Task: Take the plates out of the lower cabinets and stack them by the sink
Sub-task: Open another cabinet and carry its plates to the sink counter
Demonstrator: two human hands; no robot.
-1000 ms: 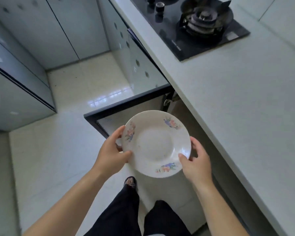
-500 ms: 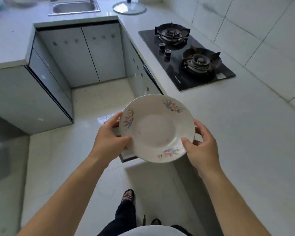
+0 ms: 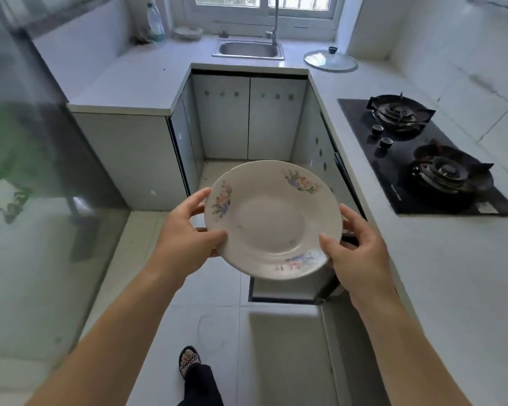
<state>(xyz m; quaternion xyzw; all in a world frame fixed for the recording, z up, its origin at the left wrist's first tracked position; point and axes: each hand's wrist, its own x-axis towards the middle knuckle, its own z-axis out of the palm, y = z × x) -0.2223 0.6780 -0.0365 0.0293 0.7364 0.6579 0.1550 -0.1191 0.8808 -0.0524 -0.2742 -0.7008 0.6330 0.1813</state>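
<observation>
A white plate (image 3: 272, 219) with flower prints on its rim is held level at chest height above the floor. My left hand (image 3: 185, 230) grips its left edge, thumb on top. My right hand (image 3: 357, 253) grips its right edge the same way. The steel sink (image 3: 248, 49) with its tall tap lies far ahead under the window. An open lower cabinet door (image 3: 285, 295) shows below the plate on the right; the cabinet's inside is hidden.
A black two-burner gas hob (image 3: 423, 159) sits in the right counter. A glass pot lid (image 3: 330, 60) lies right of the sink; a bottle (image 3: 155, 22) and a small dish (image 3: 188, 32) stand left of it. A dark glass surface fills the left side.
The view has risen from the open cabinet and floor to the whole kitchen, sink now ahead. The plate stays in both hands, lifted higher and carried forward.
</observation>
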